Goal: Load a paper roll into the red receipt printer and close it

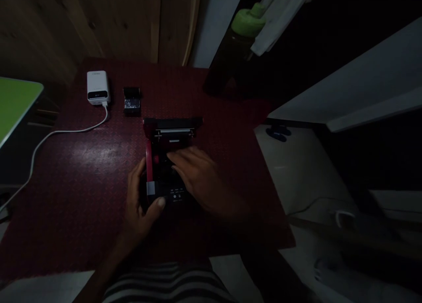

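On the dark red table stands a small black and red printer-like machine [174,192], its lid [173,124] raised at the back. My left hand [138,202] holds its left side, with the thumb on the front edge near the printed buttons and the fingers along the red side wall [149,160]. My right hand [194,173] reaches over the machine from the right. Its fingers are stretched out into the uncovered compartment, close to a red round part [156,160]. The dim light hides what the right fingertips touch inside.
A white power bank [98,87] with a white cable [79,131] lies at the back left of the table [99,180]. Beside it is a small black roll-like piece [132,102]. A bottle with a green cap [248,23] stands at the back right.
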The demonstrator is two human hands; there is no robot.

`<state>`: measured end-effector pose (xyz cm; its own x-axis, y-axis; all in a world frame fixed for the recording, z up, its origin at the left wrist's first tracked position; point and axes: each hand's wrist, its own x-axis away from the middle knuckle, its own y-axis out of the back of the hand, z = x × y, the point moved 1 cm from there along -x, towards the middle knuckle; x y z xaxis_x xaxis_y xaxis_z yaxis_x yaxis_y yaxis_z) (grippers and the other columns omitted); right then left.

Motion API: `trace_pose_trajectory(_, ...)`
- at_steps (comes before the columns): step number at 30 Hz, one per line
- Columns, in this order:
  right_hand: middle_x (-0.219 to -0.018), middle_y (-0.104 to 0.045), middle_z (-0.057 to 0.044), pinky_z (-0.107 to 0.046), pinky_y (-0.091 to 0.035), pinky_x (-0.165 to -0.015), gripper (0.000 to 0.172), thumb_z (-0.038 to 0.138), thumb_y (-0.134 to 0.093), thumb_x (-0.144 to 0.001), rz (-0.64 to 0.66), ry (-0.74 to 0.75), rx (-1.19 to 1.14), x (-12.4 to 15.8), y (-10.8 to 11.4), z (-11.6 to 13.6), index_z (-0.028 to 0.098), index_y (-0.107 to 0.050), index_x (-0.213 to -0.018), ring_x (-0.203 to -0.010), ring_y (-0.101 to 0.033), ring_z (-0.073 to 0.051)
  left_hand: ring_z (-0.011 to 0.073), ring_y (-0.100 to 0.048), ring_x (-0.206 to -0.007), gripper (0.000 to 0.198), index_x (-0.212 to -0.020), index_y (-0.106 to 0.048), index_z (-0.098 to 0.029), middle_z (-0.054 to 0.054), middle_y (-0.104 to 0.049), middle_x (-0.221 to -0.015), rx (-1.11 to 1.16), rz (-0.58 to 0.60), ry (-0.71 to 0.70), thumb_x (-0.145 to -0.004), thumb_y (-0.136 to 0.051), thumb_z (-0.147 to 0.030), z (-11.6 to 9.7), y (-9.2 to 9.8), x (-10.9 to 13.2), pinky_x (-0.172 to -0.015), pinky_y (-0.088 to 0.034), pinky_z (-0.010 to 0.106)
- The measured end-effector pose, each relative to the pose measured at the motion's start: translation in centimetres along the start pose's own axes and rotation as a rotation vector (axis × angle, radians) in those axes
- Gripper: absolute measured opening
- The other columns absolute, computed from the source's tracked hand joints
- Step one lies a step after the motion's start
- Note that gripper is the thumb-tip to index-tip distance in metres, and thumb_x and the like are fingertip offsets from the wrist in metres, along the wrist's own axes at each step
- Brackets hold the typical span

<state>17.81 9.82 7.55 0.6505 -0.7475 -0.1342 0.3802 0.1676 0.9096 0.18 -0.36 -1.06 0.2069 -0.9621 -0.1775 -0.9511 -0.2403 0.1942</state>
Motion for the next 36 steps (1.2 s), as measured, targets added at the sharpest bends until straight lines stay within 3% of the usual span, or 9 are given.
trace_pose_trajectory(3,-0.129,-0.083,-0.016,-0.046,-0.063,-0.105,0.033,0.006,-0.054,-0.112,0.328,-0.063,0.112,-3.1,0.2,0.9,0.015,-0.077,-0.134,-0.119,-0.079,-0.031,0.0405,-0.047,-0.165,0.085,-0.179,-0.040,-0.033,0.014,-0.050,-0.176,-0.068,0.001,-0.142,-0.104,-0.075,-0.056,1.2,-0.1,0.1,-0.134,-0.042,0.061)
trace_pose_trajectory(5,-0.128,-0.083,-0.017,-0.043,-0.062,-0.100,0.037,0.004,-0.049,-0.112,0.413,-0.086,0.152,-4.2,0.3,1.3,0.014,-0.074,-0.139,-0.117,-0.080,-0.031,0.0402,-0.048,-0.164,0.086,-0.180,-0.038,-0.035,0.013,-0.049,-0.176,-0.093,0.004,-0.170,-0.105,-0.074,-0.056,1.5,-0.1,0.1,-0.133,-0.043,0.062)
trace_pose_trajectory(11,-0.122,-0.083,-0.017,-0.038,-0.061,-0.094,0.038,0.003,-0.044,-0.113,0.510,-0.120,0.143,-5.2,0.3,1.2,0.013,-0.073,-0.136,-0.116,-0.082,-0.030,0.0390,-0.051,-0.162,0.085,-0.180,-0.038,-0.038,0.012,-0.051,-0.175,-0.106,-0.001,-0.159,-0.105,-0.075,-0.054,1.2,-0.1,-0.1,-0.132,-0.046,0.061)
trace_pose_trajectory(19,-0.132,-0.082,-0.016,-0.038,-0.062,-0.097,0.044,0.005,-0.056,-0.109,0.482,-0.152,0.144,-5.1,0.8,1.4,0.016,-0.063,-0.151,-0.115,-0.082,-0.028,0.0371,-0.053,-0.159,0.086,-0.179,-0.041,-0.038,0.012,-0.053,-0.173,-0.092,-0.015,-0.124,-0.103,-0.077,-0.057,1.0,-0.2,-0.1,-0.131,-0.048,0.058)
trace_pose_trajectory(24,-0.124,-0.083,-0.017,-0.042,-0.062,-0.097,0.043,0.009,-0.046,-0.114,0.401,-0.150,0.247,-4.9,0.3,2.0,0.016,-0.064,-0.152,-0.113,-0.081,-0.030,0.0373,-0.053,-0.160,0.084,-0.178,-0.041,-0.038,0.011,-0.053,-0.173,-0.087,-0.031,-0.144,-0.104,-0.075,-0.058,1.1,-0.4,-0.1,-0.131,-0.048,0.059)
trace_pose_trajectory(29,-0.119,-0.082,-0.017,-0.046,-0.059,-0.103,0.030,0.007,-0.052,-0.110,0.268,-0.074,0.286,-3.2,1.5,3.0,0.014,-0.074,-0.129,-0.117,-0.077,-0.032,0.0373,-0.053,-0.160,0.083,-0.178,-0.043,-0.037,0.012,-0.054,-0.173,-0.091,-0.035,-0.150,-0.104,-0.074,-0.059,1.3,-0.3,-0.1,-0.131,-0.047,0.058)
trace_pose_trajectory(33,-0.113,-0.083,-0.008,-0.039,-0.062,-0.094,0.026,0.010,-0.071,-0.100,-0.077,0.024,-0.055,0.7,4.3,1.1,0.022,-0.074,-0.123,-0.104,-0.077,-0.026,0.0376,-0.053,-0.160,0.083,-0.178,-0.043,-0.037,0.011,-0.054,-0.173,-0.106,-0.022,-0.123,-0.104,-0.075,-0.058,1.3,0.0,0.0,-0.131,-0.047,0.058)
trace_pose_trajectory(36,-0.114,-0.083,0.000,-0.036,-0.062,-0.091,0.031,0.018,-0.083,-0.095,-0.369,-0.110,-0.359,3.3,5.5,-2.5,0.030,-0.075,-0.123,-0.102,-0.078,-0.022,0.0390,-0.053,-0.161,0.084,-0.178,-0.044,-0.034,0.012,-0.054,-0.174,-0.115,-0.021,-0.096,-0.103,-0.076,-0.057,1.3,0.1,0.1,-0.130,-0.048,0.059)
